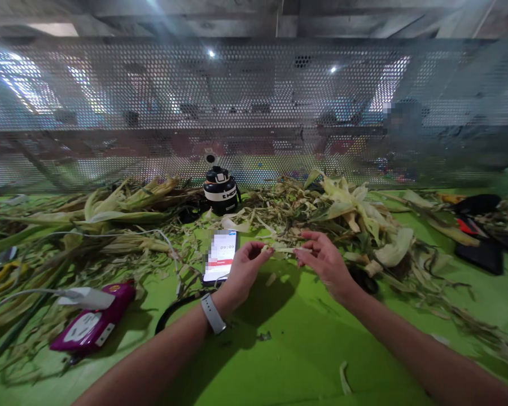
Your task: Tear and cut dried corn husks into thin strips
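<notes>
A short pale strip of corn husk [283,248] stretches between my two hands, above the green tabletop [305,361]. My left hand [250,262] pinches one end between thumb and fingertips; a grey watch band [213,313] circles that wrist. At the other end, the thumb and index finger of my right hand [324,265] close on the strip, the remaining fingers loosely curled. Just left of my left hand lies a lit phone [220,256] with a timer on its screen. Loose husks [351,203] are heaped beyond my right hand.
A black drink bottle [220,192] stands behind the phone. To the left are a magenta power strip [93,318] with a white charger [87,298], and more husks [127,203]. A dark flat device [479,248] lies right. A perforated metal screen [254,113] closes the table's back.
</notes>
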Demonstrator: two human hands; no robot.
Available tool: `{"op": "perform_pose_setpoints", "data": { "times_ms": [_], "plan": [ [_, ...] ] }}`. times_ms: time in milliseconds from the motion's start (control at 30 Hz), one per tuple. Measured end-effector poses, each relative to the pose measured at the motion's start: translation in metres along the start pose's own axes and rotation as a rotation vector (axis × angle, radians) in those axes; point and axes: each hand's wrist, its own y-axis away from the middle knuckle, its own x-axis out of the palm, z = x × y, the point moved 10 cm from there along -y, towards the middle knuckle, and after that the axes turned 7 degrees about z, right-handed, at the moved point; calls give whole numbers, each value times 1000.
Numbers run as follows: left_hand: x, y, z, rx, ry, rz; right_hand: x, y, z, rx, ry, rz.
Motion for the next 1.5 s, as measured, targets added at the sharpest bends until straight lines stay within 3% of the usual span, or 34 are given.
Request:
{"op": "perform_pose_setpoints", "data": {
  "times_ms": [333,533,700,833,1233,1500],
  "plan": [
    [16,7,4,-52,62,89,14,4,-12,85,-286,106],
    [23,9,3,-59,113,129,11,3,3,-34,-125,141],
    [29,11,2,-35,89,196,22,5,-15,143,-151,220],
    [30,12,5,-46,56,214,19,2,-14,128,-151,168],
    [29,10,10,-53,-7,200,28,4,-2,14,248,289],
    [28,10,8,-55,44,198,16,-3,2,-12,178,190]
  ]
}}
